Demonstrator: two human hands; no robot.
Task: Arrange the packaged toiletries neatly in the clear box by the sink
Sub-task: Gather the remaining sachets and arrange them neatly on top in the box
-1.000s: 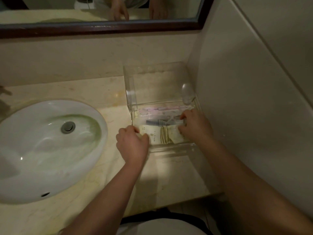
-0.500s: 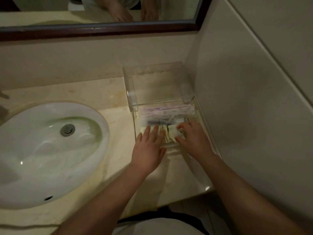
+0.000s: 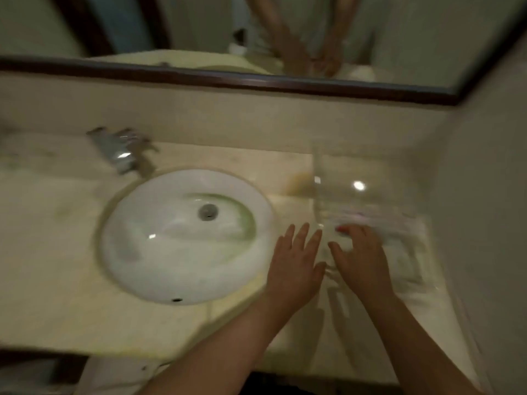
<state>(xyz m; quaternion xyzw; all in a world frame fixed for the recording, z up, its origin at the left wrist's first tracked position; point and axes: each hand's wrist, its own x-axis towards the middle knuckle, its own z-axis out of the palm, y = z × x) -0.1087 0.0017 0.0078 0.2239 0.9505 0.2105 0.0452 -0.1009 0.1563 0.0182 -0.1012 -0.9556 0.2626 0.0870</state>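
Clear box [image 3: 370, 178] lay centre-right, packets [image 3: 399, 223] crosswise, nearest right hand [image 3: 360, 260]; left hand [image 3: 296, 260] beside it, both spread flat, gripping nothing.

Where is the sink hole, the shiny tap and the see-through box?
drain [image 3: 208, 211], head view, on the metal plug in the basin.
tap [image 3: 121, 151], head view, on its shiny body.
clear box [image 3: 370, 172], head view, on its back wall.
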